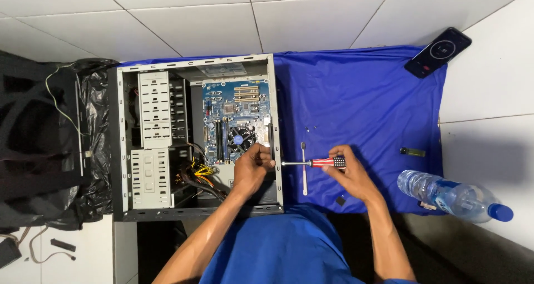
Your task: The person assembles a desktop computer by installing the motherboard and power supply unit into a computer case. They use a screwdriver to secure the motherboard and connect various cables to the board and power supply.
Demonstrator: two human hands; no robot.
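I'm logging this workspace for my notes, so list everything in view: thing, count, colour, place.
computer case: 1, grey and black, open, lying on the floor, left of centre
motherboard: 1, blue, inside the case
cloth: 1, blue, spread on the floor right of the case
screwdriver: 1, red handle, tip at the case's right edge
metal strip: 1, silver, on the cloth
phone: 1, black, cloth's upper right corner
water bottle: 1, clear with blue cap, lower right
black bag: 1, far left
left hand: inside the case
right hand: holds the screwdriver
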